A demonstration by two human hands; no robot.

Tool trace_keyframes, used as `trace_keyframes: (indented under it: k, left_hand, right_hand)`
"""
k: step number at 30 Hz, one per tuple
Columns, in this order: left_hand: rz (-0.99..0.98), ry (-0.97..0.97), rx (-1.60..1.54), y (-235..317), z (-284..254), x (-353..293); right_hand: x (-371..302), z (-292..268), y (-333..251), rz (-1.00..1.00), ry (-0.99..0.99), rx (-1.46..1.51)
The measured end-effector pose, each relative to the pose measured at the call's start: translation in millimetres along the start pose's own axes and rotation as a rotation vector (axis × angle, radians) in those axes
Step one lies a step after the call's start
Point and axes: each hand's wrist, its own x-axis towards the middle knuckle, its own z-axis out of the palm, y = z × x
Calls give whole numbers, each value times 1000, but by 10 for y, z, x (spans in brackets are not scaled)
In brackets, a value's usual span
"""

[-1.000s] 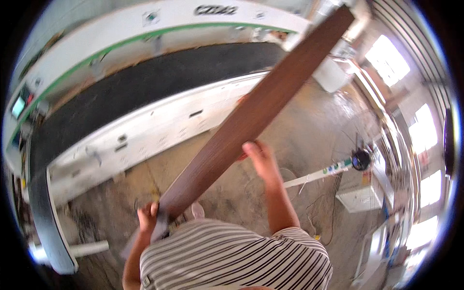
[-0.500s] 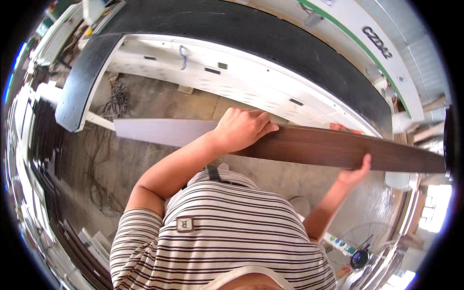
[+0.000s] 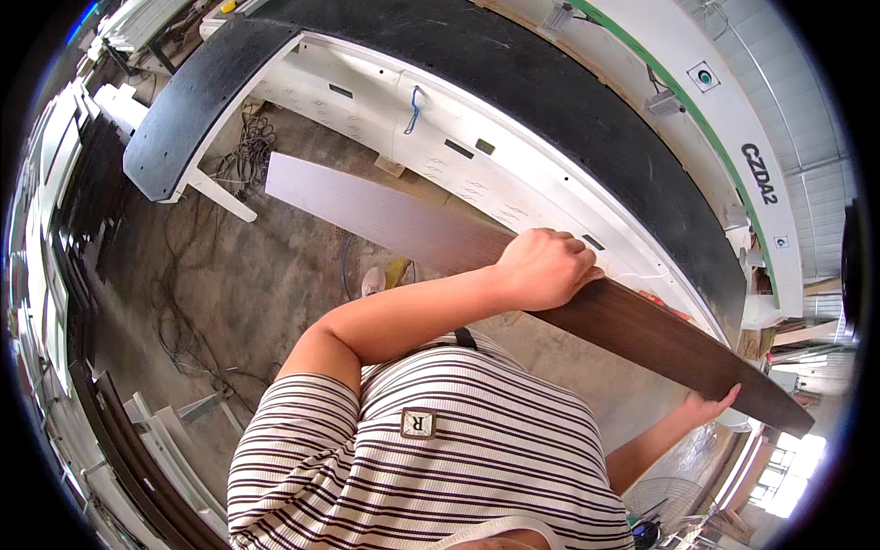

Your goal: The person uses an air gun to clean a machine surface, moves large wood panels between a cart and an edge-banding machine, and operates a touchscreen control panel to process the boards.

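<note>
At far left, off the end of the bench (image 3: 605, 110), pale strips (image 3: 57, 211) lay in long rows, with dark strips (image 3: 124, 449) on the person's side of the bench. The bench was long and black-topped, with a white front; its left end widened into a dark wing, from which a white leg (image 3: 224, 196) stuck out. Near that wing, tangled cables (image 3: 252, 142) lay on the stained floor (image 3: 220, 266).

A long, tapered board (image 3: 394, 215) was held in front of the bench, slanting roughly along its front. The board looked pale and glossy toward the bench's left end and dark brown toward the right. One shoe (image 3: 373, 281) showed on the floor in front of the bench. A blue loop (image 3: 412, 112) hung on the bench's front.

Facing the bench, a person in a striped shirt (image 3: 440, 486) had the left hand (image 3: 550, 268) across the board's middle, fingers curled over the edge nearest the bench, gripping it. The right hand (image 3: 708, 406) touched the edge away from the bench, near the board's right end; its fingers were partly hidden, so how far it was closed could not be told. Behind the bench ran a white, green-edged beam (image 3: 710, 124).
</note>
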Motion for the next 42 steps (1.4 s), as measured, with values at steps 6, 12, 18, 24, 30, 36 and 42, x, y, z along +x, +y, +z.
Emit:
trace_keyframes:
  k: [6,12,18,24,30,36,42]
  left_hand:
    - [-47,-98,-43,24,69,120]
    - [-96,-287,-26,-50,-60,245]
    - [230,-356,13,-730,-283,367]
    - [198,-569,117,-1670,-781,629]
    - [198,-703,403,-2861,-1158,858]
    - [20,-578,414,-4158,-1260,1188]
    - [-122,-668,413,-4986,-1086,1380]
  right_hand:
    - [154,-163,-49,24,-38,-4]
    - [236,-262,131,52,-19,-8]
    - [7,39,730,105,109,-105]
    - [-453,537,1697,309,99,-143]
    - [-838,1184,2885,467,177,-174]
    - [-1217,2010,4028,748,186,144]
    - [-1242,2425,4851,825,170,183]
